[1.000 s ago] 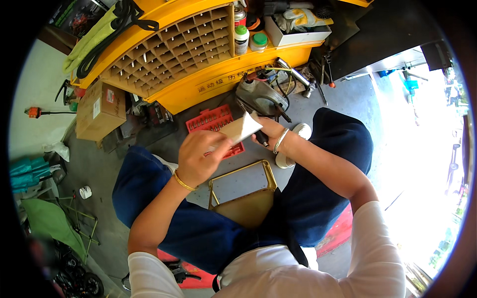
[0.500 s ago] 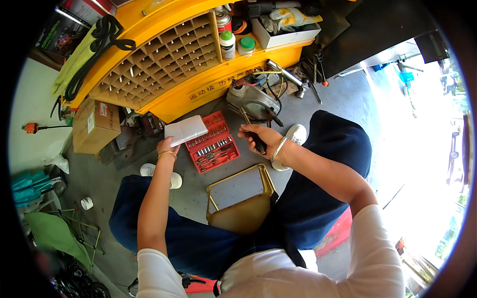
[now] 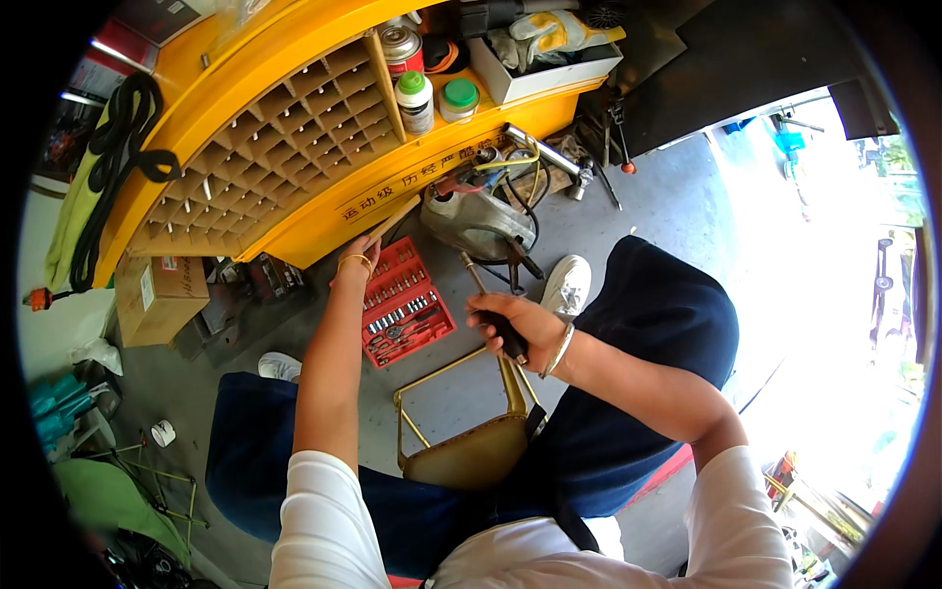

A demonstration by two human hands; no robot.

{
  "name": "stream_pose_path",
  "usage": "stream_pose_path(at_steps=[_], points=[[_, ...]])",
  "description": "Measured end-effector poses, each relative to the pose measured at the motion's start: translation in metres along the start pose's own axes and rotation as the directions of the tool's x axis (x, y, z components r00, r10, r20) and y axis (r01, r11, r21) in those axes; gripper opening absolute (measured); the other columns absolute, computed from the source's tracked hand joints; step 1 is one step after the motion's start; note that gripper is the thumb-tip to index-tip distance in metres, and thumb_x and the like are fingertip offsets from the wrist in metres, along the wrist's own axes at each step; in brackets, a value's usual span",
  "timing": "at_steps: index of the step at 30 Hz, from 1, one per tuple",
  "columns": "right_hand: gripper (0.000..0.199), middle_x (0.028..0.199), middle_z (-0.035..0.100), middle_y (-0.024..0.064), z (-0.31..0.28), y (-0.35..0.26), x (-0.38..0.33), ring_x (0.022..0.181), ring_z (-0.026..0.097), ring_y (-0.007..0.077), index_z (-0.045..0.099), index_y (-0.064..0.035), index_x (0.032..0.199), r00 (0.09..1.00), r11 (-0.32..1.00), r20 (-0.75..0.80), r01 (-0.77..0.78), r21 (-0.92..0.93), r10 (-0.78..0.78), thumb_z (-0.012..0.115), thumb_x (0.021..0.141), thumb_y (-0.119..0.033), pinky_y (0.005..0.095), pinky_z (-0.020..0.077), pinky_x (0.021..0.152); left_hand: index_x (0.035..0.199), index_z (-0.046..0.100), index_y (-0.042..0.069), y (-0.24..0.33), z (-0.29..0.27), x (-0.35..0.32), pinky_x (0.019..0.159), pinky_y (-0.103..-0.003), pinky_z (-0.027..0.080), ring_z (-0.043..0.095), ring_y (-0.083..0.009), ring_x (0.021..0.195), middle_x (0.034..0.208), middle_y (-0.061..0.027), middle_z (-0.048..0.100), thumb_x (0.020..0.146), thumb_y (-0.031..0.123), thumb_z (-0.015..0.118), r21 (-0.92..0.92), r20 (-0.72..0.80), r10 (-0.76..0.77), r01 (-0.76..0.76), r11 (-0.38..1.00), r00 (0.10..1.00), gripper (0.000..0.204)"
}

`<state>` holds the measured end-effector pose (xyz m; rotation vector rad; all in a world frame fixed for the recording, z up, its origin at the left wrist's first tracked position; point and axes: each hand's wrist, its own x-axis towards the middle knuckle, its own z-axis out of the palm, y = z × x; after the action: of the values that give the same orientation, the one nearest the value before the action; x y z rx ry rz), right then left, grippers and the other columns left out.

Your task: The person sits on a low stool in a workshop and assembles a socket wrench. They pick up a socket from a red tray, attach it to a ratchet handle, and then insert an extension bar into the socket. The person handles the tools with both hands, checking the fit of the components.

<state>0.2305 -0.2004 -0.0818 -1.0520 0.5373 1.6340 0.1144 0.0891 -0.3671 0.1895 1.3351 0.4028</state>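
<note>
My left hand (image 3: pixel 361 259) reaches over the far left corner of a red socket set case (image 3: pixel 435 336), closed on a thin flat pad (image 3: pixel 394 221). The pad is seen nearly edge-on, as a narrow pale strip. Sockets, a ratchet and small tools lie in the case on the floor. My right hand (image 3: pixel 535 332) is wrapped round the black handle of a screwdriver (image 3: pixel 473 276), its shaft pointing away from me. Beyond that tip lies a grey metal tank-like part (image 3: pixel 469 221) with hoses. A gold-framed stool (image 3: pixel 471 454) stands between my legs.
A yellow cabinet (image 3: pixel 324 231) spans the far side, holding a cardboard divider grid (image 3: pixel 285 128), bottles (image 3: pixel 415 103) and a white box (image 3: pixel 549 79) with gloves. A cardboard box (image 3: pixel 162 299) sits at left. A green folding chair (image 3: pixel 118 506) is lower left.
My left hand has moved away and to the right with the pad, turning it from face-up to nearly edge-on. My right hand still holds the screwdriver, a little lower in view.
</note>
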Motion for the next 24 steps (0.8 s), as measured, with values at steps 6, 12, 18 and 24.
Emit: stream_pose_path(at_steps=[6,12,18,24], points=[[0.013,0.081,0.058,0.0033,0.006,0.001,-0.001,0.059,0.048,0.0058,0.056,-0.0075,0.093,0.999,0.999,0.004,-0.038,0.008,0.038,0.062,0.090,-0.018,0.0171,0.0406,0.043,0.102,0.055,-0.002,-0.004,0.036,0.013,0.064,-0.030,0.061,0.066,-0.0284,0.082,0.093,-0.0164,0.063,0.087,0.008,0.065,0.057,0.055,-0.002,-0.002,0.998,0.998,0.020],[0.011,0.076,0.061,0.0014,0.008,-0.002,-0.001,0.058,0.049,0.0067,0.059,-0.0080,0.090,1.000,1.000,0.021,-0.015,0.013,0.015,0.063,0.088,-0.018,0.0194,0.0416,0.044,0.126,0.039,0.000,-0.010,0.052,0.021,0.074,-0.044,0.060,0.062,-0.0363,0.090,0.113,-0.0246,0.053,0.097,0.026,0.051,0.269,0.085,-0.158,0.130,0.954,0.984,0.041],[0.010,0.076,0.062,0.0027,0.010,0.000,0.003,0.058,0.050,0.0068,0.059,-0.0071,0.090,1.000,1.000,-0.008,-0.016,0.018,0.016,0.062,0.088,-0.017,0.0197,0.0422,0.045,0.136,0.032,0.006,-0.008,0.057,0.002,0.078,-0.049,0.057,0.061,-0.0382,0.097,0.134,-0.0205,0.041,0.093,0.035,0.057,0.394,0.139,-0.120,0.056,0.917,0.983,0.057],[0.013,0.079,0.060,0.0032,0.011,0.000,0.005,0.058,0.048,0.0062,0.057,-0.0065,0.093,1.000,0.999,-0.012,-0.020,0.029,0.020,0.061,0.090,-0.018,0.0183,0.0419,0.043,0.139,0.030,0.007,-0.006,0.055,-0.008,0.092,-0.047,0.051,0.053,-0.0381,0.113,0.144,-0.0213,0.030,0.094,0.028,0.055,0.354,0.186,-0.077,0.007,0.935,0.980,0.056]])
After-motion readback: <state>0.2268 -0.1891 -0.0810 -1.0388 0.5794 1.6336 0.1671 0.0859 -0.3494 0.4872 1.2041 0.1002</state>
